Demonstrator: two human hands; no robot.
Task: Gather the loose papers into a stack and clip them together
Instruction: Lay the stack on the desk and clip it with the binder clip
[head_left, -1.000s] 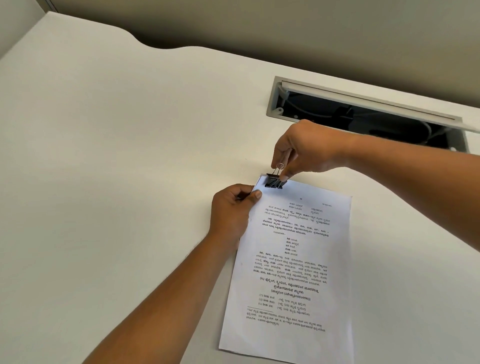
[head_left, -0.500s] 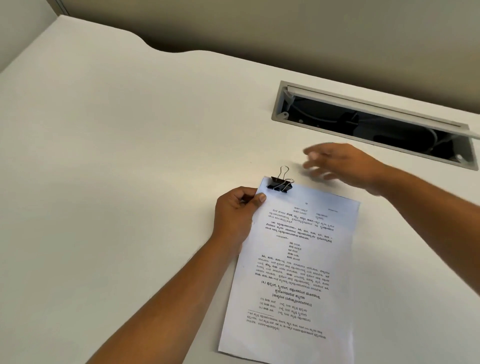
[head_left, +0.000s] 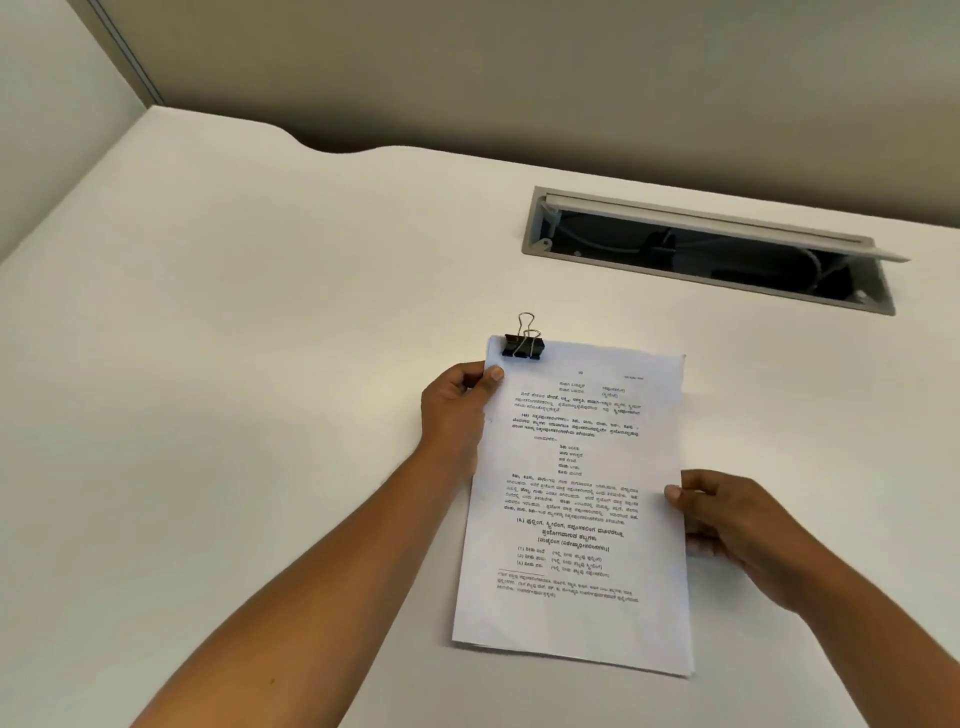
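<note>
A stack of white printed papers (head_left: 576, 499) lies on the white desk (head_left: 260, 338). A black binder clip (head_left: 522, 345) with silver wire handles grips its top left corner. My left hand (head_left: 457, 410) pinches the stack's left edge just below the clip, thumb on top. My right hand (head_left: 727, 519) holds the stack's right edge at mid height, thumb on the sheet and fingers curled beside it.
An open cable slot (head_left: 711, 254) with a raised grey lid is set into the desk at the back right, cables inside. A beige partition wall (head_left: 519, 78) runs behind the desk. The desk's back edge dips in a curve at the upper left.
My right hand let go of the binder clip, swung away to the right, then came down to grasp the stack's right edge. The left hand stayed on the left edge.
</note>
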